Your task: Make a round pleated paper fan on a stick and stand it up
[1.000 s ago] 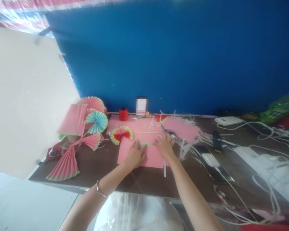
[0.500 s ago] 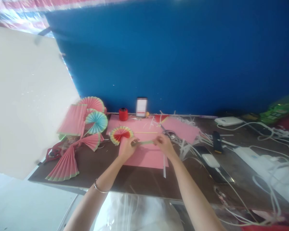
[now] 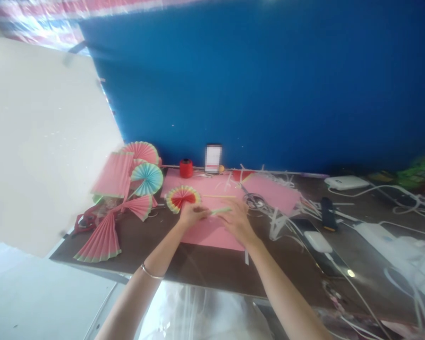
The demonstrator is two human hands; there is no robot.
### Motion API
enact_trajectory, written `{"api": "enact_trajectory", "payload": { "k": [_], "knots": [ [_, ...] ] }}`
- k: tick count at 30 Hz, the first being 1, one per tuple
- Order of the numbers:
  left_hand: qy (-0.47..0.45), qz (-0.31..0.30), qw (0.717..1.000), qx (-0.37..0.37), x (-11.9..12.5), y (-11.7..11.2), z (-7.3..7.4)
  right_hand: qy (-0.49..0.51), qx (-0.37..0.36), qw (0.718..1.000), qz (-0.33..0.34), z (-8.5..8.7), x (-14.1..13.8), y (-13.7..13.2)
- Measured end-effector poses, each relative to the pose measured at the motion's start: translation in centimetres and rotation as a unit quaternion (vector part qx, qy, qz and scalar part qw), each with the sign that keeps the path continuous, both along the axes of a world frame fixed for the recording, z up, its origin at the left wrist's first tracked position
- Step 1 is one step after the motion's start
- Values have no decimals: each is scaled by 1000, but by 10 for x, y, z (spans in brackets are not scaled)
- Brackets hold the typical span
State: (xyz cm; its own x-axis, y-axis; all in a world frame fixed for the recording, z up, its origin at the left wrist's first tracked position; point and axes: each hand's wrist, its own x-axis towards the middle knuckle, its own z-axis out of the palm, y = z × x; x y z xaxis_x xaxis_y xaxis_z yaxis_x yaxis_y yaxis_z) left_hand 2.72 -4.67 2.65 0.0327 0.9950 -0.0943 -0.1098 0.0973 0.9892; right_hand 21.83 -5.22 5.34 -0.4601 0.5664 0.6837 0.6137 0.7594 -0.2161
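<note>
A blue wall (image 3: 269, 85) fills the back of the scene, with a white board (image 3: 38, 141) leaning in at the left. Below them is a dark brown table (image 3: 145, 241), strewn on its right half with white cables (image 3: 386, 236) and paper strips. A pink sheet (image 3: 212, 236) lies flat near the table's front edge, under both hands, and a second pink sheet (image 3: 276, 191) lies behind it and to the right. At the left sits a heap of pleated paper fans: a pink half-open fan (image 3: 101, 238) nearest the front, a teal round fan (image 3: 147, 178) behind it, and a red-centred round fan (image 3: 182, 197) just beyond the left hand. The left hand (image 3: 191, 215) and right hand (image 3: 235, 219) meet at the far edge of the pink sheet, where a narrow green-tinted fold (image 3: 220, 210) is raised off the table between them. The left hand's fingertips are pinched on one end of the fold. The right hand's fingers curl over the other end, but blur hides whether they pinch or only press it. Scissors (image 3: 255, 200) lie just right of the right hand. A red spool (image 3: 186, 168) and an upright phone (image 3: 213, 158) stand against the wall, and a thin bracelet (image 3: 152, 273) circles the left wrist.
</note>
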Motion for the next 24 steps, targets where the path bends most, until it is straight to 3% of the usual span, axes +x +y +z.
{"api": "enact_trajectory", "payload": {
  "k": [6,10,14,18,24],
  "knots": [
    [-20,-92,995,-29,-2,-2,0,-95,36,995,15,-7,-5,-1],
    [4,-125,992,-16,-4,-1,-2,-108,8,994,5,-12,-6,3],
    [103,-149,981,67,-6,2,-3,-94,-17,995,12,-15,-8,7],
    [206,-164,948,177,-6,-2,2,-106,-74,991,23,-14,-7,9],
    [272,-134,912,276,-4,-8,5,-66,-156,986,9,-6,-7,7]
  ]
}}
